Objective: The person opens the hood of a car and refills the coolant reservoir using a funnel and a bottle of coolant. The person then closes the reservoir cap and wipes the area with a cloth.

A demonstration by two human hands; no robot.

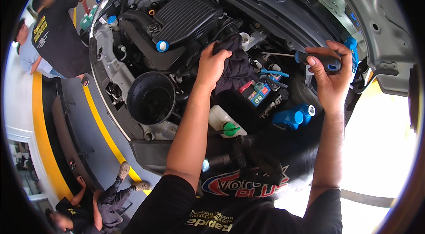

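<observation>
Within an open engine bay bearing a ribbed black plastic cover, we see the left hand gripping a bunched black cloth. Rightward, we note the right hand, fingers closed around a black-and-blue screwdriver, its slim metal shaft pointing left.

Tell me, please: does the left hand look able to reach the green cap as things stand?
Probably yes: the green cap on the white reservoir lies uncovered, lower in the picture than the left hand. However, that hand holds a dark cloth, so it may need to release it first.
</observation>
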